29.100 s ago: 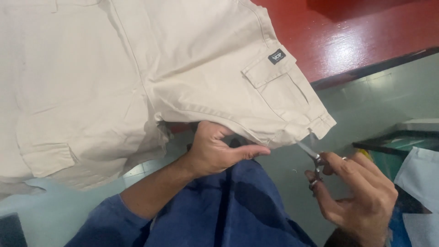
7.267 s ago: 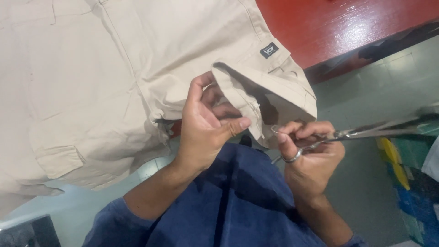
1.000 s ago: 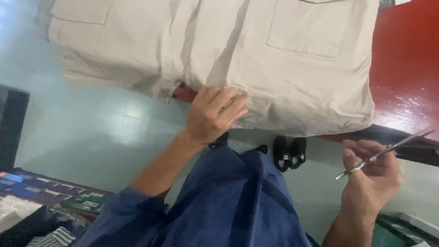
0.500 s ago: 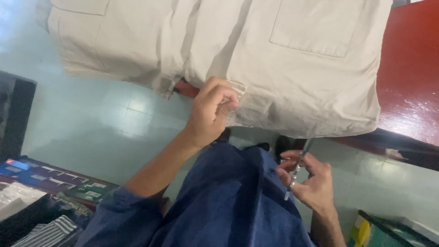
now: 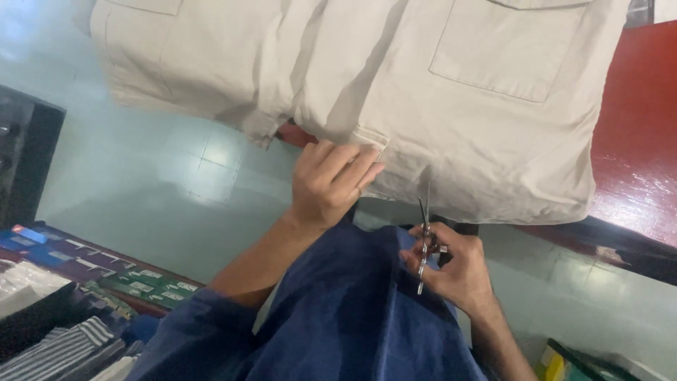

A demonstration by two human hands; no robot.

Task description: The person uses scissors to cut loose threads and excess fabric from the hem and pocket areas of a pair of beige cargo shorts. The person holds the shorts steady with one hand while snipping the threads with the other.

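A beige garment with patch pockets [image 5: 437,92] lies over the edge of a red table [image 5: 638,148] and hangs down toward me. My left hand [image 5: 330,185] grips the garment's lower hem, fingers curled over the edge by a seam. My right hand [image 5: 451,264] is closed around small metal thread snips [image 5: 424,236], their blades pointing up at the hem just below the fabric. Both hands are over my lap, which is covered in dark blue cloth [image 5: 352,310].
A pale green tiled floor [image 5: 169,190] lies below. Folded striped and dark garments [image 5: 63,339] are stacked at the lower left beside a dark box [image 5: 21,162]. A green and yellow object [image 5: 564,360] sits at the lower right.
My right hand has moved in from the right with the snips and turned them upward to the hem. My left hand has kept its hold on the garment's edge.
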